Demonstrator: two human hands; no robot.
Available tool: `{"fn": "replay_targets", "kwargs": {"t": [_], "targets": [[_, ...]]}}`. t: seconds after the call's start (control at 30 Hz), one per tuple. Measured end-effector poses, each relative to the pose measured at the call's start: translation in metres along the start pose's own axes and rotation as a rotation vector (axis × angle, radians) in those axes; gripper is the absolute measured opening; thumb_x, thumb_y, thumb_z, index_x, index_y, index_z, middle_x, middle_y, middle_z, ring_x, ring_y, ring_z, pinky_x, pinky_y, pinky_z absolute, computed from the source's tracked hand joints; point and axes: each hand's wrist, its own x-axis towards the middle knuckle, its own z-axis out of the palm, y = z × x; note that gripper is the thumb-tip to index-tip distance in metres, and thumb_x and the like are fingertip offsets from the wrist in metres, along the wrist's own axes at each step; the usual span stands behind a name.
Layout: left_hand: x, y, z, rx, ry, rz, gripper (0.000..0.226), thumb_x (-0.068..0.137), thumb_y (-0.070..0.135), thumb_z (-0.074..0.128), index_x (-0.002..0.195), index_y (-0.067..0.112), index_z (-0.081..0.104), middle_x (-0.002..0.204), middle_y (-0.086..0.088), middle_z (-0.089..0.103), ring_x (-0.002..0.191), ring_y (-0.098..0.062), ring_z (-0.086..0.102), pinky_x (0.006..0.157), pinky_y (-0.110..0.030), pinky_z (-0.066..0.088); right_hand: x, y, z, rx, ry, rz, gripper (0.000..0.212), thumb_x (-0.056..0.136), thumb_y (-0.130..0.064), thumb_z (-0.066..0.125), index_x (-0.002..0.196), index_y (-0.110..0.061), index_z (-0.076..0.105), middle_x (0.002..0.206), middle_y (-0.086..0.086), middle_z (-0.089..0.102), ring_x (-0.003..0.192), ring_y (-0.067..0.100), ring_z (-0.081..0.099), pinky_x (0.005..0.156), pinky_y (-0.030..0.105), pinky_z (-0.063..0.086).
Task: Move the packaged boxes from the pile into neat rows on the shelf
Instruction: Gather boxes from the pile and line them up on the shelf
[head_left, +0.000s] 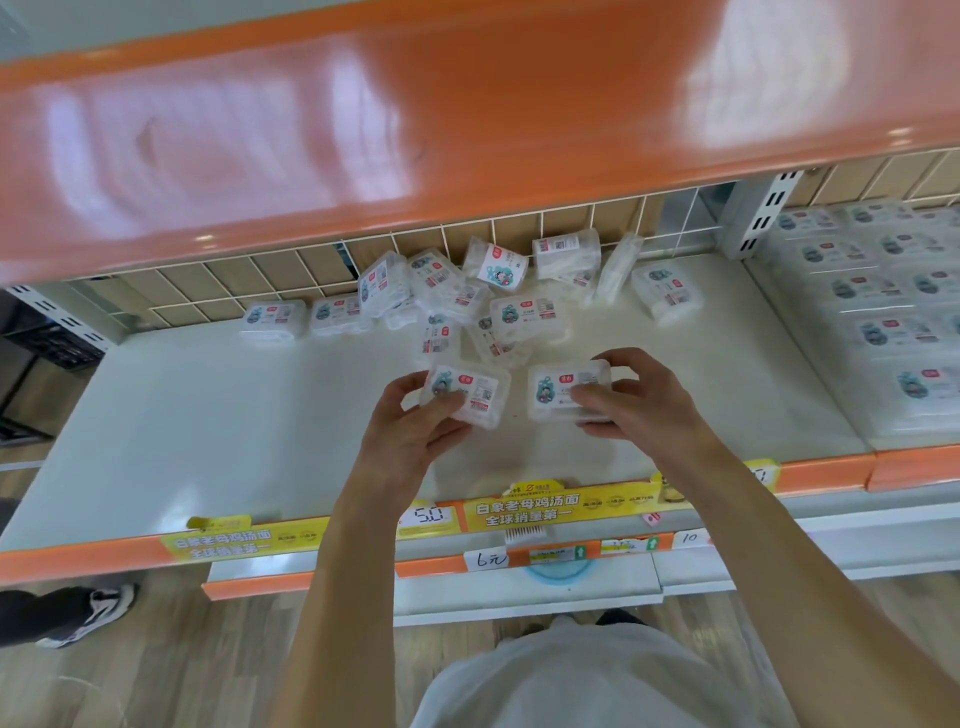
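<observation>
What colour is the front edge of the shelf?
Orange, seen in the head view: shelf front edge.

Clear glossy plastic boxes (524, 312) with paper labels, smooth matt shelf (208, 415), glossy orange upper shelf (363, 119)

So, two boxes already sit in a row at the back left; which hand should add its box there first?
Probably the left hand. It holds its box on the side nearer those two boxes, while the right hand is farther away.
</observation>
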Motion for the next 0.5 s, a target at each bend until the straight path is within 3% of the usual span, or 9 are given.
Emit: {"fn": "replay_targets", "kwargs": {"t": [0.17, 0.3, 0.5], "targets": [[0.004, -0.002, 0.006, 0.081, -0.038, 0.011, 0.042, 0.089, -0.001, 0.067, 0.123, 0.014, 0.048, 0.114, -0.022, 0.071, 0.101, -0.031, 0.072, 0.092, -0.042, 0.058, -0.008, -0.002, -0.009, 0.026, 0.029, -0.041, 0.034, 0.082, -0.011, 0.080, 0.111, -0.016, 0.064, 0.096, 0.015, 0.074, 0.087, 0.024, 0.076, 0.080, 0.040, 0.063], [0.007, -0.002, 0.007, 0.214, -0.109, 0.047, 0.056, 0.090, 0.005, 0.068, 0.136, 0.033, 0.056, 0.110, -0.010, 0.075, 0.107, -0.027, 0.069, 0.097, -0.041, 0.053, -0.017, 0.000, -0.013, 0.046, 0.072, -0.071, 0.033, 0.082, -0.012, 0.080, 0.111, -0.021, 0.067, 0.100, 0.017, 0.072, 0.089, 0.026, 0.075, 0.080, 0.039, 0.063], [0.004, 0.009, 0.014, 0.266, -0.178, 0.027, 0.041, 0.088, 0.001, 0.069, 0.126, 0.016, 0.060, 0.109, -0.015, 0.074, 0.102, -0.026, 0.072, 0.090, -0.038, 0.058, -0.040, 0.006, -0.016, 0.105, 0.185, -0.093, 0.035, 0.084, -0.011, 0.078, 0.114, -0.027, 0.070, 0.099, 0.016, 0.073, 0.088, 0.028, 0.075, 0.079, 0.036, 0.063]]}}
